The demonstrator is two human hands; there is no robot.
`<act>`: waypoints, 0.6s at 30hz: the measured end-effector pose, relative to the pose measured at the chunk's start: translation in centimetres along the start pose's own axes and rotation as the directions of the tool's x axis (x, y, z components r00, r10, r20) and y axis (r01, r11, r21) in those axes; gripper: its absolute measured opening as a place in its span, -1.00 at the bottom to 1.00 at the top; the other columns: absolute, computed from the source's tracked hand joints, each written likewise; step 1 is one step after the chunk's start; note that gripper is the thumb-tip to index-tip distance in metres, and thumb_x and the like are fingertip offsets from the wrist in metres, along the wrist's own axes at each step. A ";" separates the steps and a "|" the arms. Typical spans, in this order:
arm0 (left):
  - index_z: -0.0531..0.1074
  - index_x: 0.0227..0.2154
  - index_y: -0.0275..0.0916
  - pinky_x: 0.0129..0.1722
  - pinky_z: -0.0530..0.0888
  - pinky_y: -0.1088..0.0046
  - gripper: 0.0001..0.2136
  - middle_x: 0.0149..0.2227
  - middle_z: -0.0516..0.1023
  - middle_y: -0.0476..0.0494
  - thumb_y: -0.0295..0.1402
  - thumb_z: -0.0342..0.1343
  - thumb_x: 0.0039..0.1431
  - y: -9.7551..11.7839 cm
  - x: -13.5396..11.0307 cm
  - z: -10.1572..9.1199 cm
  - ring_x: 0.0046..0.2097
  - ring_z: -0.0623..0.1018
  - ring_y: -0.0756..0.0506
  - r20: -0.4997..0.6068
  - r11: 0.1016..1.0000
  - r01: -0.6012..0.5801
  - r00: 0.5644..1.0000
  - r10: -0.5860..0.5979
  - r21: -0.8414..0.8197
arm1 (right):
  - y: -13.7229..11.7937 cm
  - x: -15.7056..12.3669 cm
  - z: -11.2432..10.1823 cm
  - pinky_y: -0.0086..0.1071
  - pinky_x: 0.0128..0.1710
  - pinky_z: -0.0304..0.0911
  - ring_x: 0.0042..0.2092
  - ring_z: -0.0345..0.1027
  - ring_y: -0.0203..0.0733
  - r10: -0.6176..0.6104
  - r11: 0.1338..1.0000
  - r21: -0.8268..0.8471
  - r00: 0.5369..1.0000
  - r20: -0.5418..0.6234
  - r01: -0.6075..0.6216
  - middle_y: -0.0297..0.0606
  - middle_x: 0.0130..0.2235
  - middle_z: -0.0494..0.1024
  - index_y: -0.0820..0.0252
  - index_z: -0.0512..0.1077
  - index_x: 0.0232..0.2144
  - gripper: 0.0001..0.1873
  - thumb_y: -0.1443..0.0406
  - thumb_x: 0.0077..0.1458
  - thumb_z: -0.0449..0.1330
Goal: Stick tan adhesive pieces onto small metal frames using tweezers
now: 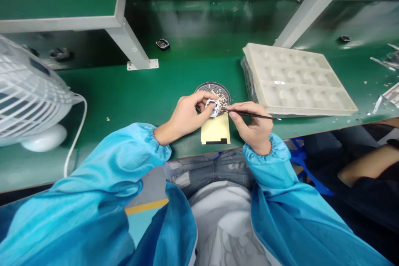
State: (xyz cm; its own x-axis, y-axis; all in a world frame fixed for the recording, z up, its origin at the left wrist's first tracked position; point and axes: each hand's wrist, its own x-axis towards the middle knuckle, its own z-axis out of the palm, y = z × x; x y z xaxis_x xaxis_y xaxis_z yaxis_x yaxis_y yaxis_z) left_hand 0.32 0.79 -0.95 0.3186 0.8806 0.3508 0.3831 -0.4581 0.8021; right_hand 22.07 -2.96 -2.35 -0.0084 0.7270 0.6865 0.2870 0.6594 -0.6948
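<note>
My left hand (186,115) pinches a small white frame-shaped part (213,107) between thumb and fingers. My right hand (252,126) is closed on thin black tweezers (254,114), whose tip touches the white part. Both hands hover over a yellow sheet (215,132) with a black strip at its near edge, lying on the green bench (137,91). Just behind the hands sits a round dark dish (215,90) holding several tiny pale pieces. Both arms wear blue sleeves.
A white moulded tray (296,81) with several pockets lies to the right. A white fan (29,97) with its cord stands at the left. White shelf legs (132,43) rise behind. Small dark parts (162,43) lie further back. Another person's arm (368,164) shows at the right.
</note>
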 end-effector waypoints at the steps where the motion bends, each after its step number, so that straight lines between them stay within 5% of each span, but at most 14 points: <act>1: 0.61 -0.05 -0.23 -0.36 0.44 0.50 -0.79 -0.29 0.67 -0.07 -0.36 0.23 0.29 0.0 0.0 0.0 -0.37 0.54 0.01 0.004 1.000 -0.003 1.000 0.003 -0.005 | 0.0 0.0 0.0 -0.12 -0.07 0.60 -0.09 0.65 -0.09 -0.005 1.000 0.008 1.000 0.003 0.005 -0.22 -0.14 0.73 0.04 0.56 -0.08 -0.77 0.34 0.21 0.39; 12: 0.62 -0.05 -0.24 -0.35 0.46 0.49 -0.78 -0.27 0.68 -0.09 -0.37 0.21 0.28 0.2 0.0 -0.1 -0.36 0.56 0.00 0.005 1.000 -0.005 1.000 0.005 -0.016 | 0.3 -0.1 -0.1 -0.12 -0.04 0.58 -0.10 0.64 -0.10 -0.004 0.999 -0.032 0.999 0.045 0.005 -0.23 -0.15 0.72 0.04 0.56 -0.09 -0.78 0.33 0.21 0.40; 18: 0.65 -0.04 -0.24 -0.31 0.51 0.47 -0.77 -0.18 0.72 -0.15 -0.29 0.21 0.33 -0.2 0.3 -0.3 -0.29 0.63 -0.04 -0.008 0.993 0.058 0.998 -0.059 -0.102 | 0.3 -0.1 -0.1 -0.08 0.03 0.59 -0.04 0.65 -0.10 0.117 0.975 0.176 0.986 0.120 -0.137 -0.22 -0.13 0.72 0.08 0.48 -0.16 -0.89 0.30 0.28 0.34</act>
State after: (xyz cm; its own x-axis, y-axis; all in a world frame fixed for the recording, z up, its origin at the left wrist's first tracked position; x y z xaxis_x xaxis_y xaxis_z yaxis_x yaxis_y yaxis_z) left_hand 0.10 1.20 -0.85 0.2883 0.9070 0.3070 0.3103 -0.3918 0.8661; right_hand 22.24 -2.87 -2.56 -0.0902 0.8167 0.5700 0.1123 0.5770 -0.8090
